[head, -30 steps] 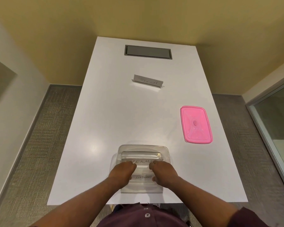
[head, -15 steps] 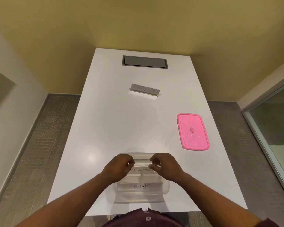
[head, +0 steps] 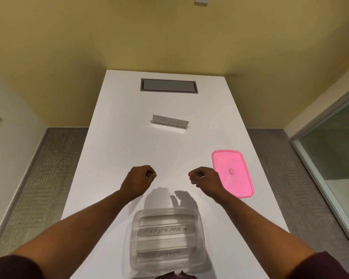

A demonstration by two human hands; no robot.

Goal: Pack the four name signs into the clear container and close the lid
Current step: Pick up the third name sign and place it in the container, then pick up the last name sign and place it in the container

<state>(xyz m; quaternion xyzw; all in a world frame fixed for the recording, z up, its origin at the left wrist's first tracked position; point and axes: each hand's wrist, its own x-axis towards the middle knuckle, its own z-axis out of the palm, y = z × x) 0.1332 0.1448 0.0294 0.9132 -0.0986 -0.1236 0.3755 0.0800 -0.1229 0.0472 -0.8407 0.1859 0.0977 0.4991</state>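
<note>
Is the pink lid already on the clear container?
No: the pink lid lies flat on the white table to the right, apart from the clear container, whose top is open.

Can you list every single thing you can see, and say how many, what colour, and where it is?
table: one, white, middle of the room
container: one, clear, near edge of the table, lid off
signs in the container: at least two, clear with writing, lying flat inside
sign on the table: one, grey-white, standing far out in the middle
lid: one, pink, flat on the table's right side
hatch: one, grey, set into the table's far end
left hand: one, loosely curled, holding nothing, above the table
right hand: one, loosely curled, holding nothing, beside the lid
</note>
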